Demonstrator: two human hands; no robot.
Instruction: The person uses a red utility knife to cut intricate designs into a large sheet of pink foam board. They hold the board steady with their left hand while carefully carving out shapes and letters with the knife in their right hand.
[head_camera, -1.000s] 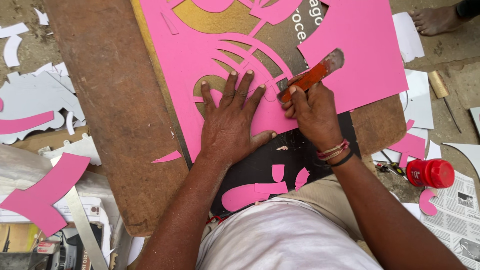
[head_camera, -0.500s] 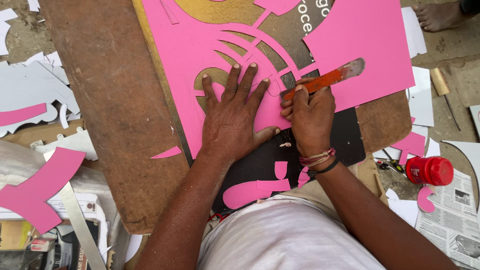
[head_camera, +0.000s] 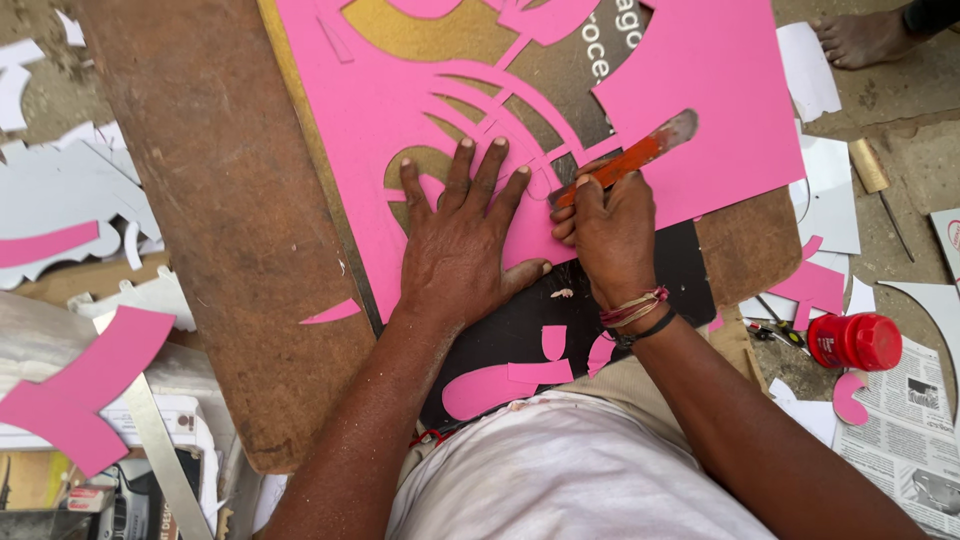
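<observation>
Head view: left hand (head_camera: 462, 240), fingers spread, flattens the thin, floppy, tear-prone pink sheet (head_camera: 700, 110) beside the cut; right hand (head_camera: 610, 235) clenches the orange-handled knife (head_camera: 625, 160).

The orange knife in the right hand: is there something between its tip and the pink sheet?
Nothing visible. The right hand holds the orange knife with its tip down on the pink sheet, beside the spread fingers of the left hand, which presses the sheet flat.
</observation>
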